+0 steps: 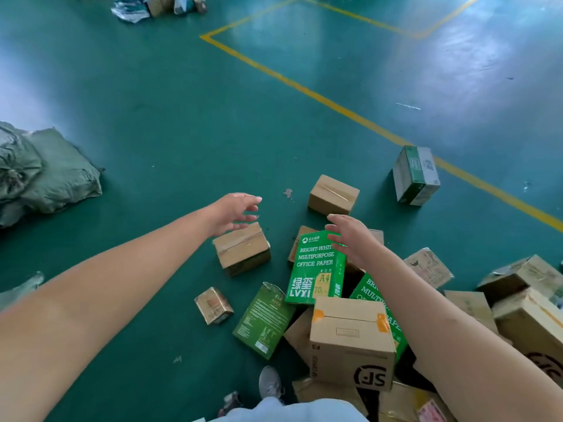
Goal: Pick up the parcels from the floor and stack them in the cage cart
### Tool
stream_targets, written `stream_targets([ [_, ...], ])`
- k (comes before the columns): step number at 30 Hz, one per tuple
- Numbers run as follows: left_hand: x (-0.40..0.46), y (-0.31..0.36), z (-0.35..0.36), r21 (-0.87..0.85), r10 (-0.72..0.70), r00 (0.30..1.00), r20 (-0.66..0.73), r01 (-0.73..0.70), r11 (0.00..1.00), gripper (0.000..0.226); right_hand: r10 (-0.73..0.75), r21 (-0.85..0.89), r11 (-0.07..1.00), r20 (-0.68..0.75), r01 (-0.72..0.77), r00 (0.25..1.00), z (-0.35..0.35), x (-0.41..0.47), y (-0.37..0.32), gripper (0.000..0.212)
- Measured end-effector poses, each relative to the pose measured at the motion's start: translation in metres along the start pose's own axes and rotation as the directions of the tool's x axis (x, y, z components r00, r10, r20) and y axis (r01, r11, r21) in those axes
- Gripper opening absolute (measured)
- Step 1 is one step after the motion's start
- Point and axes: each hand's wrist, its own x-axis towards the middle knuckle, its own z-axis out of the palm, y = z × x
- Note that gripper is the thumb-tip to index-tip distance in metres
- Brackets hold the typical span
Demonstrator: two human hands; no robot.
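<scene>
The floor (170, 123) is glossy green, marked with yellow lines (304, 86) and washed with pale glare. Grey-green sacks (42, 172) lie at the left edge, and a small heap of bags and boxes (158, 6) sits far off at the top. Parcels are scattered and piled toward the lower right: a small brown box (242, 249), a second brown box (333, 194) beyond it, a green-and-white carton (416, 176) standing apart on a yellow line, a green pack of office paper (316, 269), and a taped box marked SF (350, 342).

The left hand (233, 213) hovers just above the small brown box, fingers spread and curved, holding nothing. The right hand (350, 236) is likewise spread wide and empty, over the top of the office paper pack; whether it touches is unclear.

The cage cart is out of view. The right-hand pile is cut off by the frame, and a grey shoe (269, 382) shows at the bottom.
</scene>
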Motion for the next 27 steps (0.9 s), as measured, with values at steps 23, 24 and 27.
stream_targets([
  [23,0.086,0.027,-0.149,-0.296,0.012,0.998,-0.067,-0.032,0.955,0.038,-0.085,-0.166,0.983,-0.019,0.081,0.996,0.086,0.064,-0.112,0.023],
  [24,0.086,0.029,-0.152,-0.293,0.015,0.997,-0.07,-0.035,0.955,0.038,-0.083,-0.166,0.983,-0.02,0.079,0.996,0.087,0.065,-0.115,0.024],
  [27,0.085,0.035,-0.155,-0.274,0.024,0.997,-0.079,-0.044,0.961,0.037,-0.087,-0.167,0.982,-0.012,0.084,0.996,0.09,0.067,-0.123,0.022],
])
